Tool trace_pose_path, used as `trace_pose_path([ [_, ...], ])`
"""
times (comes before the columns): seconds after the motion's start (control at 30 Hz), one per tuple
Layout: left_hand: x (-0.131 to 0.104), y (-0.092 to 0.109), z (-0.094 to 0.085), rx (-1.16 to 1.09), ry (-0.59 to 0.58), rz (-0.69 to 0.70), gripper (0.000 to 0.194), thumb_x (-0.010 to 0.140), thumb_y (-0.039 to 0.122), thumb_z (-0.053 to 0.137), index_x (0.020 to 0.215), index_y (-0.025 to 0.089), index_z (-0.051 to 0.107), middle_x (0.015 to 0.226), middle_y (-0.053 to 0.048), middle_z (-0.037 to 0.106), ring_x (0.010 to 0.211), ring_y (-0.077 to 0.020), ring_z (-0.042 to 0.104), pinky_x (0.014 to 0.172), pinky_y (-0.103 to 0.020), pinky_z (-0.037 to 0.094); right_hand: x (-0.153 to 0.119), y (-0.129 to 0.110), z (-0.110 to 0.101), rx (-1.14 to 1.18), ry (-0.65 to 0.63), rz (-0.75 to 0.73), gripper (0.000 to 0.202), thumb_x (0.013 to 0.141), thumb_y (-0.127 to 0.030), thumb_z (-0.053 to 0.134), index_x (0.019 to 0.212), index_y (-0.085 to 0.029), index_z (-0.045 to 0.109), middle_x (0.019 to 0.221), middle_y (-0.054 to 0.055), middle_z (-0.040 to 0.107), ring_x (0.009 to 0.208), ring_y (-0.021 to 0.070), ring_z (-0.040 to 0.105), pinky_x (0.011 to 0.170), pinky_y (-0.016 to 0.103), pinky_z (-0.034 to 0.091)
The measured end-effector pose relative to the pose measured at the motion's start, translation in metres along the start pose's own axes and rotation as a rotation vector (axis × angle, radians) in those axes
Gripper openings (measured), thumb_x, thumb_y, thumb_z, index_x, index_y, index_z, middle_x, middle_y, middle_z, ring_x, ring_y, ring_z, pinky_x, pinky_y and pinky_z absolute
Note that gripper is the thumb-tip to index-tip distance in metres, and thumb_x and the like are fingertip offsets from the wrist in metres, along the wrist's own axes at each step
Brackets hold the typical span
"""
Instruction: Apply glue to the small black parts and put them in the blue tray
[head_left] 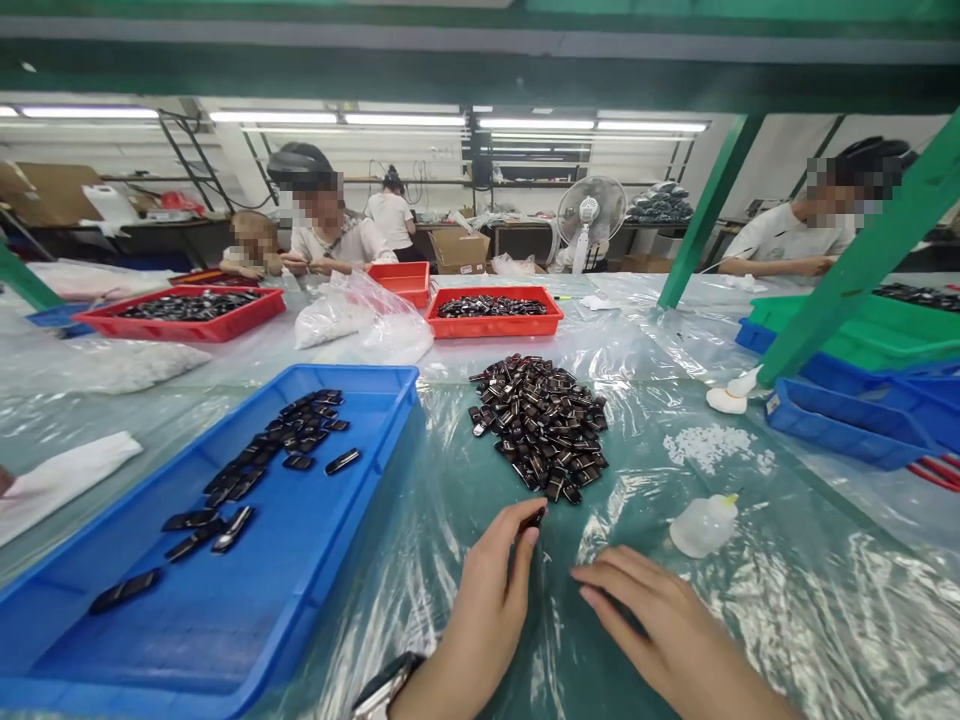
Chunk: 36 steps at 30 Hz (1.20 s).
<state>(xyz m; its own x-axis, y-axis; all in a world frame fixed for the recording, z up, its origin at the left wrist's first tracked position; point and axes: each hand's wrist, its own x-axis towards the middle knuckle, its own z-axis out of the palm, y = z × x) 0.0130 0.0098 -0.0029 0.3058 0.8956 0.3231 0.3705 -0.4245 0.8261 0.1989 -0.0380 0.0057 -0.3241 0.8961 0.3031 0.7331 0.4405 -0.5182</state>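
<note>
My left hand (pixel 495 580), with a watch on its wrist, pinches a small black plastic piece (pixel 537 517) between thumb and fingertips. It is just in front of a heap of similar glossy black pieces (pixel 544 425). To its right, my right hand (pixel 649 605) hovers low over or rests on the plastic sheet, fingers stretched and slightly apart, with nothing visible in them. A translucent squeeze bottle (pixel 703 527) with a yellowish tip lies beyond the right hand. Small white bits (pixel 709 447) are scattered behind the bottle.
On the left, a large blue tray (pixel 315 560) holds several black pieces. Red trays (pixel 495 327) of black parts and plastic bags (pixel 367 315) stand farther back. Blue bins (pixel 847 425) and a green post (pixel 712 210) are at right. Co-workers sit across the table.
</note>
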Motion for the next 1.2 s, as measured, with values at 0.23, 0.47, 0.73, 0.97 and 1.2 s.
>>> trace_pose_path([
  [0.23, 0.003, -0.003, -0.004, 0.072, -0.014, 0.029, 0.025, 0.101, 0.023, 0.04, 0.122, 0.024, 0.054, 0.117, -0.007, 0.066, 0.107, -0.0226, 0.066, 0.087, -0.035, 0.055, 0.037, 0.006, 0.033, 0.099, -0.014, -0.017, 0.026, 0.09, -0.008, 0.042, 0.082, -0.021, 0.064, 0.087, 0.01, 0.063, 0.082, 0.0293, 0.062, 0.069, 0.044, 0.051],
  [0.47, 0.001, -0.008, 0.0, 0.132, -0.04, 0.135, 0.027, 0.1, 0.018, 0.042, 0.123, 0.028, 0.052, 0.122, -0.004, 0.064, 0.119, -0.0231, 0.059, 0.113, -0.052, 0.034, 0.031, 0.014, 0.014, 0.581, -0.087, 0.218, 0.013, 0.095, -0.026, 0.046, 0.085, -0.023, 0.054, 0.08, 0.002, 0.054, 0.073, 0.0201, 0.054, 0.066, 0.035, 0.046],
  [0.73, 0.0, -0.005, 0.0, 0.234, -0.048, 0.34, 0.027, 0.1, 0.013, 0.044, 0.125, 0.024, 0.048, 0.116, -0.005, 0.066, 0.113, -0.0207, 0.061, 0.106, -0.043, 0.045, 0.036, 0.009, -0.003, 1.145, -0.112, 0.441, 0.025, 0.087, -0.044, 0.066, 0.09, -0.019, 0.062, 0.076, 0.0, 0.058, 0.074, 0.0137, 0.058, 0.073, 0.028, 0.047],
  [0.97, -0.001, -0.006, 0.0, 0.264, 0.005, 0.41, 0.024, 0.099, 0.012, 0.047, 0.121, 0.021, 0.051, 0.111, -0.007, 0.067, 0.104, -0.0204, 0.063, 0.101, -0.042, 0.047, 0.035, 0.009, -0.002, 1.276, -0.104, 0.483, 0.022, 0.085, -0.04, 0.072, 0.084, -0.019, 0.064, 0.07, -0.003, 0.056, 0.067, 0.0111, 0.052, 0.067, 0.025, 0.043],
  [1.2, 0.001, -0.003, 0.0, 0.331, 0.047, 0.561, 0.023, 0.099, 0.007, 0.045, 0.118, 0.013, 0.056, 0.108, -0.009, 0.069, 0.099, -0.0176, 0.065, 0.1, -0.038, 0.047, 0.034, 0.007, 0.001, 1.326, -0.141, 0.489, 0.028, 0.083, -0.043, 0.073, 0.087, -0.02, 0.058, 0.07, -0.003, 0.054, 0.068, 0.0119, 0.052, 0.064, 0.027, 0.043],
])
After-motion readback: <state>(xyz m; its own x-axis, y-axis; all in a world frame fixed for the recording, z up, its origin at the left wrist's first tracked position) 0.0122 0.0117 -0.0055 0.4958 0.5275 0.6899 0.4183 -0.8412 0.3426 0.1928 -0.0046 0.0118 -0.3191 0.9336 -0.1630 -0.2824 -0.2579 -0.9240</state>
